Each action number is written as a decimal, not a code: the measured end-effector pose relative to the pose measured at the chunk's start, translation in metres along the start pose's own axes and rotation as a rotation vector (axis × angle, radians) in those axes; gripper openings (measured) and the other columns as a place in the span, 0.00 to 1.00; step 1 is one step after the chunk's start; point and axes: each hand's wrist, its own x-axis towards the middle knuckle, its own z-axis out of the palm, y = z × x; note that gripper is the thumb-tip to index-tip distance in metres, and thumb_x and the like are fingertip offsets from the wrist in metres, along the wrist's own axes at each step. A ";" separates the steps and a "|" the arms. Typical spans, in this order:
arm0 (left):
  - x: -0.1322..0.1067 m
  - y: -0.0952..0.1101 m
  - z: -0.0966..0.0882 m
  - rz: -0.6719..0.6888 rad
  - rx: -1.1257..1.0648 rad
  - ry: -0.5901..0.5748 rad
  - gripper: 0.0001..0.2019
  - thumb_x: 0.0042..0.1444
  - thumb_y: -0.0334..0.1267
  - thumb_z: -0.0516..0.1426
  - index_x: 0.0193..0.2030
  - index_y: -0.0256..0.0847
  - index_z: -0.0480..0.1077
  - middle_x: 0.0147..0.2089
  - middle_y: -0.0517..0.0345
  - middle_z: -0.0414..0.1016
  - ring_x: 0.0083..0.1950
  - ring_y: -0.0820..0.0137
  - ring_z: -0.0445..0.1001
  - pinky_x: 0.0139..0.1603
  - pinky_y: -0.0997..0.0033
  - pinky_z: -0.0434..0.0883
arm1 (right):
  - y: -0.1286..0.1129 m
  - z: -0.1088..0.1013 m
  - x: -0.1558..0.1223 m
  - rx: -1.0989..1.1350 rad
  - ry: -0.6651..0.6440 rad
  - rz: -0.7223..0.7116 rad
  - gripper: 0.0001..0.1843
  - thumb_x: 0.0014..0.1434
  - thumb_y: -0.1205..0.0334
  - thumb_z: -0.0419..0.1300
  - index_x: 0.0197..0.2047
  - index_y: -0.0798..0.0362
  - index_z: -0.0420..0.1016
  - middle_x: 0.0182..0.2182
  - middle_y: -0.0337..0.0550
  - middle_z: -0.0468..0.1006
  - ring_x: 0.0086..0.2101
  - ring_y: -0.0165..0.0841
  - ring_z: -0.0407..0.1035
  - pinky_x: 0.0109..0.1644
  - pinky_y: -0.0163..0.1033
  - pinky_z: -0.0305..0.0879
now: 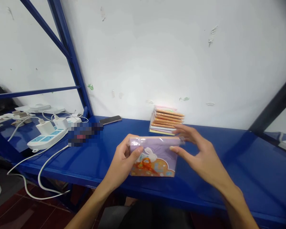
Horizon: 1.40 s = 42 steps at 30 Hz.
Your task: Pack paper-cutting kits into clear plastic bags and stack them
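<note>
In the head view, a lilac, flat rectangular packet in glossy clear plastic wrap (163, 151) is at the middle of the scene, over the near part of the blue, smooth-topped surface (243, 156). Its front, with a white rabbit picture and small orange see-through plastic scissors (145, 165), is tilted towards the person, presumably so the face and the top edge are both easy to see.

The left hand (124, 159) pinches the packet's left side, thumb on the front and fingers behind, a grip that likely steadies it alone. The right hand (202, 152) is spread around the upper right corner, thumb well apart from the fingers; with the blur there, I cannot tell whether its fingertips press the wrap.

At the far side, near the white wall (143, 57), a stack of thin, mixed-colour wrapped packets (168, 121) sits within reach, seemingly to leave the near part for handling. The black, flat phone (111, 120) and white, long power strip (46, 140) lie to the left, away from both hands.
</note>
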 end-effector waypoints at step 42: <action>0.011 -0.039 -0.008 0.224 0.931 -0.371 0.14 0.71 0.34 0.52 0.51 0.43 0.80 0.54 0.53 0.79 0.56 0.64 0.74 0.59 0.61 0.71 | 0.019 0.025 -0.001 -0.220 -0.532 0.084 0.17 0.71 0.58 0.54 0.44 0.48 0.86 0.41 0.43 0.86 0.41 0.38 0.77 0.47 0.39 0.66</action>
